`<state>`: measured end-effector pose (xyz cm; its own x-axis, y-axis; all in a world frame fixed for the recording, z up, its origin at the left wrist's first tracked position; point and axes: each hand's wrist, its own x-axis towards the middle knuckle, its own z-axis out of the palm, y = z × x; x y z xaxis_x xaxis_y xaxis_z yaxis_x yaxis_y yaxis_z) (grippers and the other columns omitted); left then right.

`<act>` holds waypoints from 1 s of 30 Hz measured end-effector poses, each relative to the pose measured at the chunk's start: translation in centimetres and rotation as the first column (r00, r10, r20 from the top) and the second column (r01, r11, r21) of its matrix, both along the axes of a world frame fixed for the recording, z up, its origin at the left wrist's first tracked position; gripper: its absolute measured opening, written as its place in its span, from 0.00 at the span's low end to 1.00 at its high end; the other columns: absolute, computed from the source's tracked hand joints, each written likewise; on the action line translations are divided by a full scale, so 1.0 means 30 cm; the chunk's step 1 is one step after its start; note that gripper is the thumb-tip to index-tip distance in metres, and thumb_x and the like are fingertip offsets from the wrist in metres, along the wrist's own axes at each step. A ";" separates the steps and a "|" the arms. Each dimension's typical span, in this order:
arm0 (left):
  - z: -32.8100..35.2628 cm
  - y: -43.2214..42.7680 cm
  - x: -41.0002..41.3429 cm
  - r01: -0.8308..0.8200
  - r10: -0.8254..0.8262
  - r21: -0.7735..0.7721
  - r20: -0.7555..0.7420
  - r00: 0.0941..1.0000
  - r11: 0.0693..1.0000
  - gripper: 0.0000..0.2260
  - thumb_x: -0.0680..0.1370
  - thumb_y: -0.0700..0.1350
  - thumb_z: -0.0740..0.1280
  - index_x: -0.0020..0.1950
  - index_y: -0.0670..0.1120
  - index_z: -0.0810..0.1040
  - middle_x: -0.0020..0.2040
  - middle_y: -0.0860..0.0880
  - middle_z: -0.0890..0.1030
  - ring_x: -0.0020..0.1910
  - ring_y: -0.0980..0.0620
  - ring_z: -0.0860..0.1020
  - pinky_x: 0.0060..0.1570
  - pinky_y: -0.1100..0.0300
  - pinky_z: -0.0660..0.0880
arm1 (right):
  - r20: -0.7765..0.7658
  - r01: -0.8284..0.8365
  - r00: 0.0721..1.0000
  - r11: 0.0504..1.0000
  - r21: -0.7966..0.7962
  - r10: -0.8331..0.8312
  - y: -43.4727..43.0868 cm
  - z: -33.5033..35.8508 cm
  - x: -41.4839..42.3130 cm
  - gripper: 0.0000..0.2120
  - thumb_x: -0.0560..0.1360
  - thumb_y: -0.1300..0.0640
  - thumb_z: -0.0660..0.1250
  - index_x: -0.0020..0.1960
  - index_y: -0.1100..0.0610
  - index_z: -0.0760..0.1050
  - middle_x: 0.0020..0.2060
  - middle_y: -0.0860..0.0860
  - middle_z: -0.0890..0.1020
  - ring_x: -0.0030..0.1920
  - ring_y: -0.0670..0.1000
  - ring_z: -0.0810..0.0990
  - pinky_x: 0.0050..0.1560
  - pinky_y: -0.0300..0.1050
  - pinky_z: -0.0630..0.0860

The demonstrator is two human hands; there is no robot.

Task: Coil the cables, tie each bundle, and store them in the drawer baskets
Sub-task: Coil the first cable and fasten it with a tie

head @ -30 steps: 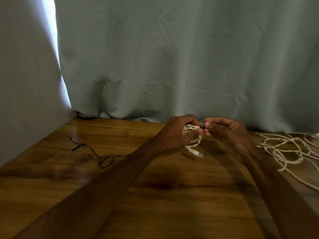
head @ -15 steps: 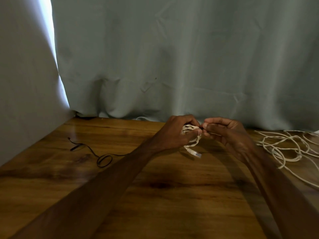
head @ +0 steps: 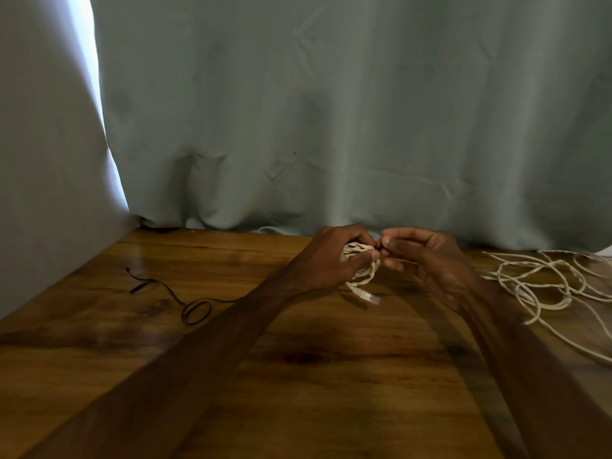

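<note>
A coiled white cable bundle (head: 359,260) is held above the wooden table (head: 298,376), near its back edge. My left hand (head: 331,260) grips the bundle, thumb across the front of the coil. One clear plug end (head: 367,295) hangs below the hand. My right hand (head: 427,256) meets the left at the top of the bundle, its fingertips pinching something small and dark there; I cannot make out what. A loose white cable (head: 543,283) lies tangled on the table to the right. No drawer or basket is in view.
A thin black tie (head: 185,299), looped at one end, lies on the table to the left. A grey-green curtain (head: 331,111) hangs behind the table, and another panel closes off the left side.
Both hands stay together at the bundle with only small finger movement. The view has shifted slightly.
</note>
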<state>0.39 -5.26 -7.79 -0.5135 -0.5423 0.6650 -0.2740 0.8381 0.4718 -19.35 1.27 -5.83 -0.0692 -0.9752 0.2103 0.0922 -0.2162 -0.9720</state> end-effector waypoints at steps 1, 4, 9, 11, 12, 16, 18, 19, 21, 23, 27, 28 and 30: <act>0.001 0.000 0.000 0.003 -0.003 -0.001 0.001 1.000 1.000 0.08 0.78 0.48 0.73 0.55 0.45 0.83 0.47 0.52 0.85 0.44 0.58 0.83 0.45 0.56 0.82 | 0.004 0.000 1.000 1.000 0.001 0.000 -0.001 -0.001 0.002 0.16 0.66 0.62 0.75 0.54 0.64 0.83 0.47 0.59 0.88 0.44 0.52 0.88 0.41 0.40 0.84; 0.003 0.000 -0.002 0.003 -0.003 -0.002 0.004 1.000 1.000 0.09 0.78 0.48 0.73 0.55 0.45 0.83 0.47 0.52 0.85 0.44 0.58 0.83 0.45 0.56 0.82 | 0.034 -0.001 0.999 1.000 0.002 0.001 -0.004 -0.003 0.002 0.15 0.66 0.64 0.74 0.53 0.64 0.83 0.46 0.59 0.88 0.43 0.52 0.88 0.43 0.39 0.84; 0.000 -0.003 -0.003 0.009 -0.009 0.024 -0.007 1.000 1.000 0.08 0.78 0.48 0.73 0.54 0.46 0.83 0.47 0.53 0.85 0.44 0.58 0.84 0.45 0.55 0.82 | 0.054 -0.035 0.998 0.999 0.001 0.035 0.004 -0.004 0.006 0.16 0.65 0.65 0.74 0.53 0.64 0.82 0.46 0.60 0.88 0.44 0.54 0.88 0.45 0.40 0.85; -0.001 -0.001 -0.004 0.010 -0.009 0.044 -0.008 1.000 0.999 0.08 0.78 0.49 0.73 0.55 0.47 0.83 0.47 0.53 0.85 0.45 0.59 0.84 0.46 0.57 0.82 | 0.050 -0.033 0.998 0.999 0.002 0.033 0.005 -0.002 0.007 0.16 0.65 0.65 0.74 0.53 0.64 0.82 0.47 0.60 0.88 0.45 0.54 0.88 0.45 0.41 0.85; -0.002 -0.002 -0.005 0.013 -0.012 0.061 -0.014 1.000 0.998 0.09 0.79 0.49 0.73 0.55 0.47 0.83 0.47 0.53 0.85 0.45 0.59 0.84 0.46 0.58 0.82 | 0.046 -0.024 0.999 1.000 0.000 0.024 0.003 0.000 0.007 0.16 0.66 0.64 0.74 0.54 0.64 0.82 0.47 0.60 0.88 0.45 0.54 0.88 0.45 0.42 0.85; -0.008 -0.025 -0.006 -0.037 0.042 0.108 -0.053 0.998 0.994 0.09 0.79 0.50 0.73 0.54 0.46 0.84 0.47 0.53 0.86 0.45 0.60 0.83 0.46 0.60 0.81 | 0.002 0.035 0.999 0.999 -0.029 -0.035 -0.002 -0.004 0.008 0.18 0.68 0.58 0.75 0.57 0.60 0.83 0.52 0.57 0.88 0.51 0.53 0.88 0.47 0.46 0.85; -0.016 -0.044 0.002 -0.083 0.096 0.148 -0.081 0.992 0.985 0.10 0.78 0.51 0.73 0.53 0.46 0.84 0.46 0.53 0.86 0.45 0.60 0.83 0.46 0.59 0.81 | -0.138 0.077 0.987 0.996 -0.038 -0.081 -0.005 -0.013 0.017 0.18 0.70 0.57 0.77 0.60 0.57 0.83 0.53 0.53 0.88 0.53 0.51 0.87 0.50 0.45 0.84; -0.020 -0.053 0.006 -0.105 0.123 0.173 -0.102 0.987 0.979 0.10 0.78 0.52 0.73 0.53 0.47 0.85 0.46 0.54 0.86 0.44 0.60 0.83 0.45 0.61 0.81 | -0.207 0.084 0.974 0.996 -0.030 -0.089 -0.006 -0.017 0.024 0.18 0.71 0.57 0.78 0.61 0.57 0.82 0.53 0.52 0.88 0.52 0.49 0.87 0.49 0.42 0.83; -0.023 -0.066 0.011 -0.141 0.177 0.220 -0.156 0.972 0.965 0.09 0.77 0.51 0.74 0.52 0.46 0.85 0.45 0.54 0.86 0.43 0.61 0.84 0.43 0.65 0.79 | -0.317 0.088 0.945 0.996 0.015 -0.079 -0.008 -0.025 0.041 0.18 0.71 0.56 0.79 0.60 0.55 0.83 0.52 0.50 0.88 0.48 0.46 0.87 0.42 0.37 0.82; -0.021 -0.078 0.014 -0.173 0.232 0.263 -0.214 0.949 0.949 0.09 0.76 0.49 0.75 0.51 0.44 0.85 0.44 0.52 0.87 0.42 0.60 0.84 0.41 0.67 0.78 | -0.398 0.087 0.915 0.995 0.049 -0.060 -0.009 -0.027 0.053 0.17 0.69 0.55 0.80 0.56 0.55 0.84 0.48 0.49 0.88 0.44 0.46 0.88 0.38 0.37 0.82; -0.021 -0.097 0.021 -0.210 0.298 0.325 -0.251 0.921 0.922 0.11 0.77 0.49 0.75 0.53 0.42 0.85 0.45 0.49 0.87 0.44 0.55 0.85 0.46 0.59 0.82 | -0.439 -0.004 0.898 0.997 0.083 0.040 -0.011 -0.030 0.059 0.12 0.72 0.59 0.78 0.53 0.63 0.84 0.42 0.58 0.88 0.37 0.52 0.86 0.35 0.42 0.83; -0.022 -0.099 0.025 -0.209 0.301 0.333 -0.253 0.919 0.919 0.11 0.77 0.49 0.74 0.53 0.42 0.85 0.45 0.49 0.87 0.44 0.55 0.85 0.48 0.57 0.82 | -0.428 -0.019 0.902 0.997 0.080 0.052 -0.012 -0.033 0.064 0.11 0.72 0.61 0.77 0.52 0.64 0.84 0.41 0.59 0.87 0.37 0.53 0.86 0.34 0.42 0.83; -0.024 -0.103 0.029 -0.198 0.294 0.341 -0.258 0.920 0.919 0.11 0.78 0.48 0.74 0.52 0.41 0.85 0.43 0.49 0.87 0.43 0.55 0.86 0.49 0.54 0.83 | -0.395 -0.018 0.918 0.999 0.049 0.036 -0.012 -0.036 0.074 0.09 0.73 0.62 0.77 0.51 0.65 0.84 0.41 0.61 0.87 0.38 0.54 0.86 0.34 0.42 0.84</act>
